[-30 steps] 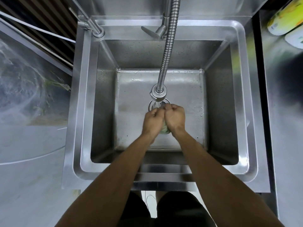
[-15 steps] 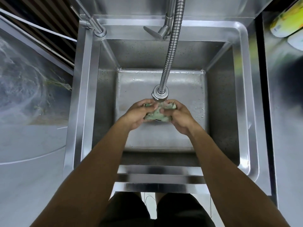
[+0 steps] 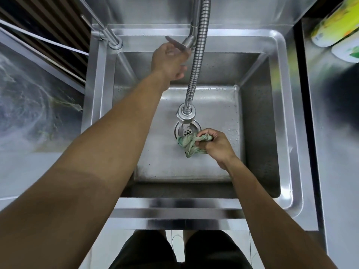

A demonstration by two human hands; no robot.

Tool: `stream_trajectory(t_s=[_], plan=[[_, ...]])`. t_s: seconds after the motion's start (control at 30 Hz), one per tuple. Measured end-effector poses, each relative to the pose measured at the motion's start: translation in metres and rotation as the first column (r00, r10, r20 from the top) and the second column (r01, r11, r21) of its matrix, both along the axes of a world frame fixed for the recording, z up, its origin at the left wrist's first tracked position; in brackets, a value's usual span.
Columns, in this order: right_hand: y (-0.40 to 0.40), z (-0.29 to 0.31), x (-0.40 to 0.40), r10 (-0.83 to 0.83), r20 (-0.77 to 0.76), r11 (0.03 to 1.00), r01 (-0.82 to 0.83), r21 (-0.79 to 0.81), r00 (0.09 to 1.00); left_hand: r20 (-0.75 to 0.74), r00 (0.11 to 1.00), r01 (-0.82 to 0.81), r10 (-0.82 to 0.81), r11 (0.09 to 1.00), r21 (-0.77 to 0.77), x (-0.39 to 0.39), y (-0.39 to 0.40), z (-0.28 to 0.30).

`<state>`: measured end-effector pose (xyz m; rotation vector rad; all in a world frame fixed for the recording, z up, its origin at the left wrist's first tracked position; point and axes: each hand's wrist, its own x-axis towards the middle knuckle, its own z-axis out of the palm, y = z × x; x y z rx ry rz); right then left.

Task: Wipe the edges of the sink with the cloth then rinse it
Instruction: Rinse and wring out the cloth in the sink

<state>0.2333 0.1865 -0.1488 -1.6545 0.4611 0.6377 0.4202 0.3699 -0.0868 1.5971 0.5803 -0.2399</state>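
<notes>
A steel sink [image 3: 281, 117] fills the middle of the view. My right hand [image 3: 217, 147] grips a crumpled pale green cloth [image 3: 191, 143] low in the basin, just right of the drain [image 3: 186, 131]. The flexible hose spout [image 3: 185, 113] hangs over the drain with a thin stream of water below it. My left hand [image 3: 169, 59] is raised at the back of the sink, fingers loosely spread and blurred, right at the tap lever [image 3: 177, 44]; I cannot tell whether they grip it.
A second tap pipe [image 3: 108, 35] stands at the sink's back left corner. A wet marble counter [image 3: 35, 105] lies to the left. Two yellow-green bottles [image 3: 338, 26] lie on the steel counter at the far right. My legs show below the sink's front rim.
My left hand has let go of the cloth and risen to the tap lever. My right hand now holds the cloth alone, shifted right of the drain.
</notes>
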Motion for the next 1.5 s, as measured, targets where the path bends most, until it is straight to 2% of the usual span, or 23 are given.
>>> stream_trajectory(t_s=[0.07,0.13,0.2,0.27,0.37,0.4,0.43,0.5,0.53,0.6,0.67,0.7,0.77,0.8,0.83,0.87,0.93,1.0,1.17,1.3,1.37,1.43,1.5], plan=[[-0.001,0.001,0.002,-0.023,0.002,1.000,0.023,0.007,1.000,0.102,0.995,-0.040,0.023,0.985,0.167,-0.001,0.000,-0.013],[-0.001,0.002,0.004,-0.028,-0.001,0.999,0.028,0.020,1.000,0.161,0.986,0.001,-0.040,0.972,0.235,-0.004,0.003,-0.013],[0.000,0.001,0.004,-0.041,-0.014,0.999,0.041,0.034,0.999,0.168,0.984,0.036,-0.062,0.987,0.155,-0.005,0.004,-0.007],[0.003,-0.001,0.001,-0.042,-0.031,0.998,0.043,0.036,0.999,0.169,0.986,-0.003,-0.010,0.997,0.076,-0.001,0.003,-0.003],[0.009,-0.003,-0.004,-0.046,-0.052,0.998,0.048,0.040,0.998,0.252,0.968,-0.038,0.013,0.995,0.094,-0.003,-0.004,-0.001],[0.011,-0.003,-0.005,-0.052,-0.057,0.998,0.055,0.044,0.997,0.296,0.954,-0.014,-0.047,0.980,0.199,-0.006,-0.006,0.001],[0.013,-0.004,-0.006,-0.061,-0.062,0.997,0.064,0.049,0.996,0.325,0.935,0.012,-0.143,0.927,0.374,-0.011,-0.008,0.004],[0.015,-0.004,-0.007,-0.084,-0.067,0.994,0.089,0.064,0.994,0.342,0.895,-0.010,-0.285,0.757,0.654,-0.019,-0.008,0.006],[0.016,-0.004,-0.006,-0.100,-0.067,0.992,0.105,0.072,0.993,0.340,0.889,-0.016,-0.308,0.720,0.694,-0.019,-0.008,0.008],[0.017,-0.002,-0.005,-0.127,-0.063,0.987,0.133,0.087,0.990,0.289,0.898,0.032,-0.331,0.706,0.708,-0.020,-0.006,0.006],[0.017,0.000,-0.004,-0.148,-0.065,0.983,0.154,0.097,0.987,0.174,0.937,0.114,-0.301,0.739,0.664,-0.032,0.002,-0.011],[0.016,0.002,-0.004,-0.160,-0.076,0.981,0.167,0.101,0.984,0.090,0.968,0.136,-0.235,0.789,0.599,-0.047,0.009,-0.025],[0.013,0.006,-0.004,-0.175,-0.108,0.974,0.188,0.124,0.979,-0.215,0.972,0.163,-0.099,0.938,0.305,-0.093,0.019,-0.054],[0.011,0.008,-0.004,-0.167,-0.127,0.970,0.186,0.158,0.978,-0.407,0.904,0.179,-0.129,0.980,0.088,-0.118,0.021,-0.067],[0.009,0.010,-0.005,-0.148,-0.145,0.958,0.178,0.223,0.978,-0.541,0.813,0.171,-0.215,0.977,-0.131,-0.139,0.021,-0.077],[0.008,0.012,-0.006,-0.121,-0.158,0.936,0.165,0.312,0.980,-0.606,0.735,0.144,-0.304,0.944,-0.298,-0.154,0.019,-0.085],[0.005,0.015,-0.008,-0.071,-0.166,0.871,0.142,0.470,0.984,-0.613,0.689,0.102,-0.387,0.889,-0.446,-0.166,0.016,-0.098],[0.000,0.017,-0.008,-0.040,-0.123,0.876,0.094,0.474,0.992,-0.563,0.696,0.110,-0.445,0.841,-0.530,-0.166,0.020,-0.100],[-0.006,0.024,-0.006,0.078,0.130,0.946,-0.114,0.302,0.988,-0.362,0.668,0.298,-0.650,0.679,-0.671,-0.161,0.041,-0.081],[-0.006,0.035,-0.002,0.217,0.363,0.968,-0.248,0.039,0.906,-0.239,0.657,0.344,-0.715,0.567,-0.749,-0.154,0.048,-0.068],[-0.008,0.037,-0.002,0.288,0.406,0.955,-0.294,-0.050,0.867,-0.266,0.636,0.366,-0.724,0.587,-0.722,-0.151,0.043,-0.061],[-0.009,0.036,-0.005,0.360,0.411,0.932,-0.339,-0.126,0.838,-0.309,0.579,0.509,-0.754,0.631,-0.586,-0.148,0.036,-0.056],[-0.011,0.034,-0.009,0.410,0.400,0.912,-0.371,-0.173,0.820,-0.333,0.528,0.617,-0.781,0.623,-0.481,-0.145,0.032,-0.052]])
